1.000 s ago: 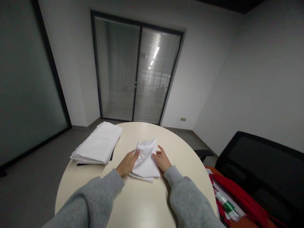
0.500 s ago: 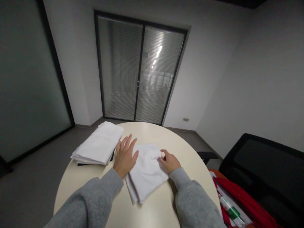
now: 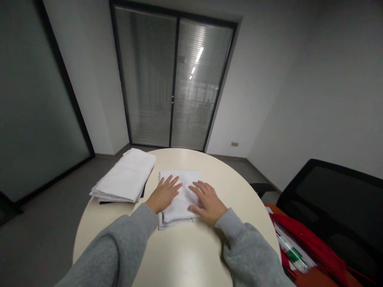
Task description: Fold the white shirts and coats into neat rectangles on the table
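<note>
Altogether: two hands, one folded cloth, one stack, one worktop, one chair.
Left hand [image 3: 164, 194]: lay flat, palm down, fingers spread wide on the left part of the folded cloth, gripping nothing.
Right hand [image 3: 208, 201]: likewise flat and spread, palm down on the cloth's right part, closed on nothing.
Folded cloth [image 3: 183, 194]: one, white, a neat rectangle of several layers (their edges showed along the near side), lying on the worktop under both hands, just beside the stack.
Stack [image 3: 125, 175]: one pile of white cloths at the worktop's far left edge; its layers were too fine to count.
Dark sheet [image 3: 143, 191]: one, flat, peeking out from under the stack's near right side.
Worktop [image 3: 179, 255]: one, round, cream-coloured.
Sleeves [image 3: 119, 247]: two, grey, reaching to the wrists.
Chair [image 3: 335, 199]: one, black, at the right, well apart from the cloth.
Red bag [image 3: 311, 247]: one, at the lower right, with papers showing in it.
Glass door [image 3: 172, 79]: two panels, both covered by blinds.
</note>
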Demonstrator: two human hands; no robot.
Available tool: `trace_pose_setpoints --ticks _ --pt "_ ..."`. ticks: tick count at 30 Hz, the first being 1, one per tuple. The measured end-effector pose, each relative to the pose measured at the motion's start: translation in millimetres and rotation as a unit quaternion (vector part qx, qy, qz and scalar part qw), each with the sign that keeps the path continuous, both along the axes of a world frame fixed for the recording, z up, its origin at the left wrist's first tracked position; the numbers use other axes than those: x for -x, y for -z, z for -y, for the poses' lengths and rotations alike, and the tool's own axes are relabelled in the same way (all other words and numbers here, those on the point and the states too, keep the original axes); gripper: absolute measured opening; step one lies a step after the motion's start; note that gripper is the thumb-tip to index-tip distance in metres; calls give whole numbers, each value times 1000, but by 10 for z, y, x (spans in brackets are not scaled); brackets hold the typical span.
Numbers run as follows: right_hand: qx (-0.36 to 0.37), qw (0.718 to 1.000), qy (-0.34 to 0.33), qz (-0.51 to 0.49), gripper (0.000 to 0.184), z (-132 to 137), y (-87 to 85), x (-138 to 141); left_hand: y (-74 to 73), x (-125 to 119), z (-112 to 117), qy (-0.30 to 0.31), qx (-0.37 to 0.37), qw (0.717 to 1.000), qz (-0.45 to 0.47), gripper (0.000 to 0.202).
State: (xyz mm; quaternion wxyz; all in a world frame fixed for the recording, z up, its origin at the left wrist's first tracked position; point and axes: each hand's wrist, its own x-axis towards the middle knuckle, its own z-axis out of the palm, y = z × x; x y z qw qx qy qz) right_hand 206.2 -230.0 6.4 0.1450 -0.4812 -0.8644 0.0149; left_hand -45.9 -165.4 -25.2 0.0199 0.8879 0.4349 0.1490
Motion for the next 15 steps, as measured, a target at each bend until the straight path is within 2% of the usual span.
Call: trace_pose_setpoints --ticks 3,6,9,11,13,15 --pt "69 997 -17 27 86 90 139 218 -97 -32 40 7 -19 997 72 42" --pt "105 994 27 31 86 112 236 351 -156 -16 224 87 49 988 121 43" --pt "113 992 49 10 83 81 228 351 -146 29 376 139 109 979 104 72" --pt "125 991 38 -5 85 56 191 294 -140 47 411 127 112 981 93 74" --pt "139 990 8 -17 92 34 157 212 -161 48 409 88 102 986 99 50" --pt "132 991 -15 -35 93 10 135 125 -207 43 397 22 87 990 107 31"
